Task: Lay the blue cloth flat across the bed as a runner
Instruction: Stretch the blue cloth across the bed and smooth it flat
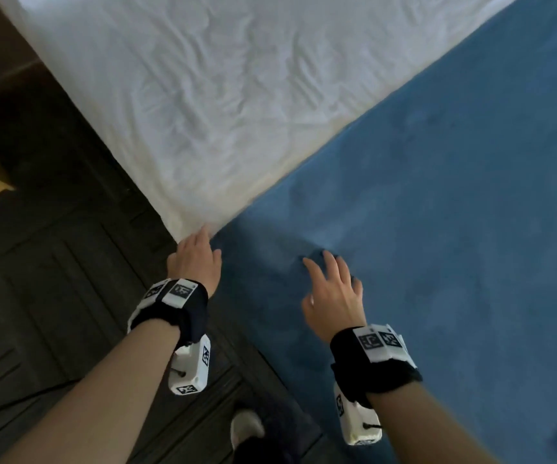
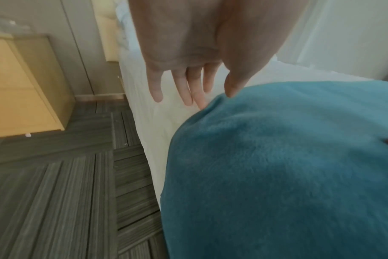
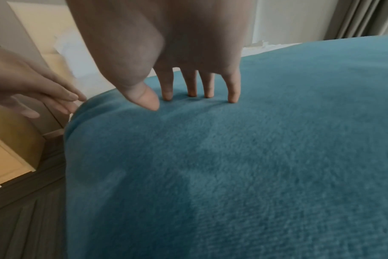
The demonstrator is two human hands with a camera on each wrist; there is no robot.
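Observation:
The blue cloth (image 1: 438,202) lies spread as a wide band across the white bed (image 1: 183,95) and hangs over the near side. My left hand (image 1: 196,252) is at the cloth's left edge where it meets the sheet, fingers straight, touching that edge (image 2: 202,103). My right hand (image 1: 332,289) rests with spread, straight fingertips (image 3: 233,98) pressing on the cloth (image 3: 233,166) near the bed's edge. In the right wrist view the left hand (image 3: 55,98) shows at the far left by the cloth's corner. Neither hand grips anything.
Dark grey striped floor (image 1: 52,296) runs along the bed's left side. A light wooden nightstand (image 2: 22,87) stands by the wall. My white shoe (image 1: 247,426) is on the floor below the hands. Curtains (image 3: 366,17) hang beyond the bed.

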